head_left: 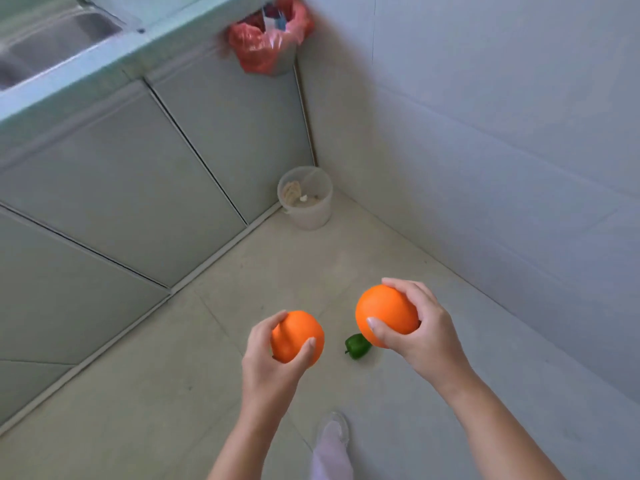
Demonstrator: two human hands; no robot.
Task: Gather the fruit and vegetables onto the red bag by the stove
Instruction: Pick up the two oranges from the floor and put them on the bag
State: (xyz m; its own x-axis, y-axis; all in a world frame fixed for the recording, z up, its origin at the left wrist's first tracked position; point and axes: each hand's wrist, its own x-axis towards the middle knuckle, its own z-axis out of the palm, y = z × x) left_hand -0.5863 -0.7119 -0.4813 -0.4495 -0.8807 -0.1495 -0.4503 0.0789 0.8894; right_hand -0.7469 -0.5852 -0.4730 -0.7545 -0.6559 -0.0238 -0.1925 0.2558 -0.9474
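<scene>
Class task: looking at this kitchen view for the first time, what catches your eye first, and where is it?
Two bright oranges stand out, one in the left hand and one in the right hand, above the floor. Between them a green pepper lies on the tiles. A red bag sits at the counter's corner.

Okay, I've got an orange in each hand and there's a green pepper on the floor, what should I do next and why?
Probably carry both oranges up to the red bag at the counter's end first. The left hand and right hand are each full with an orange, so the green pepper on the floor has to wait for a free hand.
</scene>
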